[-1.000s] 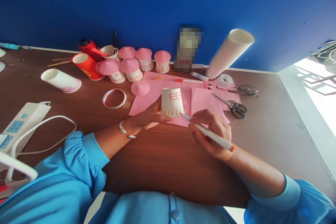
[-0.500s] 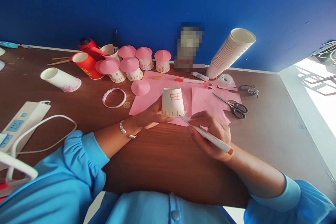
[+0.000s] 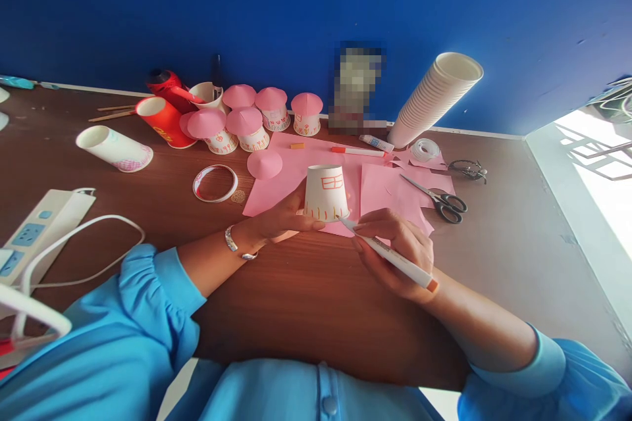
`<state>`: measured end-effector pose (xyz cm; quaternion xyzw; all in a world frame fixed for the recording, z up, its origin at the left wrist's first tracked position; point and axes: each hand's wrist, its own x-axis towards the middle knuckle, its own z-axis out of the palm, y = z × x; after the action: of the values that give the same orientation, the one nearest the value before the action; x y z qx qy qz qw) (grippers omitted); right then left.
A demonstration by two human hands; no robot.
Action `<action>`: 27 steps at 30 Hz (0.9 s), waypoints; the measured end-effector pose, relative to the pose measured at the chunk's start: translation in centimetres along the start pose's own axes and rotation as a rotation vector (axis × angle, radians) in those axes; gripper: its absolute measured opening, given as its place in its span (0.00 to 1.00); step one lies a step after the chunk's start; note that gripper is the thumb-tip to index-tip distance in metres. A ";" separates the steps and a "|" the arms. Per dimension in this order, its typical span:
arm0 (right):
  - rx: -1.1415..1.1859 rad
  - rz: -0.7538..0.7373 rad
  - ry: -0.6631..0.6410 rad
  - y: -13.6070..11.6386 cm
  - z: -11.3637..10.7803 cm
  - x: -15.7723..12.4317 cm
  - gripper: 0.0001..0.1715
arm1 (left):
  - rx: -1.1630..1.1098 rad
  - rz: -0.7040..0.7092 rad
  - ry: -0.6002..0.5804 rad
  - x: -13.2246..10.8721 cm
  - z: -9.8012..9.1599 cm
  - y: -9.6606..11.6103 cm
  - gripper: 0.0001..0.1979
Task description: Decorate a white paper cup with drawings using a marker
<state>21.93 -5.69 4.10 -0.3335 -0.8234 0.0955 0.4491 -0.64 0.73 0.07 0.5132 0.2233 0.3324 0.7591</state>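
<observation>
Change: your marker tip has slid a little left along the cup's bottom edge since a second ago, then held there; the cup and your left hand have not shifted.
Cup: the paper cup [image 3: 325, 192] stands upside down on the pink paper [image 3: 291, 174] near the table's [image 3: 296, 302] middle, white, with an orange window drawn high on its side and short orange strokes around the rim.
Cup axis: upright, wide mouth down, narrow base up.
Left hand: your left hand [image 3: 282, 217] is curled against the cup's left side, thumb at the lower rim, steadying it.
Right hand: your right hand [image 3: 397, 247] is closed around the marker [image 3: 388, 254] in a writing grip.
Marker axis: long axis slants from the orange cap end at lower right up to the tip at upper left, which touches the cup's lower right rim.
Nearby: scissors [image 3: 437, 198] lie on the pink paper to the right; finished pink-roofed cups [image 3: 247, 120] stand behind, by the wall.
</observation>
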 end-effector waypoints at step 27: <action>-0.002 0.017 0.031 0.2 0.2 -0.1 0.10 | -0.013 -0.005 -0.044 0.2 0.8 0.9 0.43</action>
<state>21.94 -5.56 3.82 -0.3426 -0.8134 0.0932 0.4607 -0.15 0.59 1.20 0.5149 0.2059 0.3207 0.7679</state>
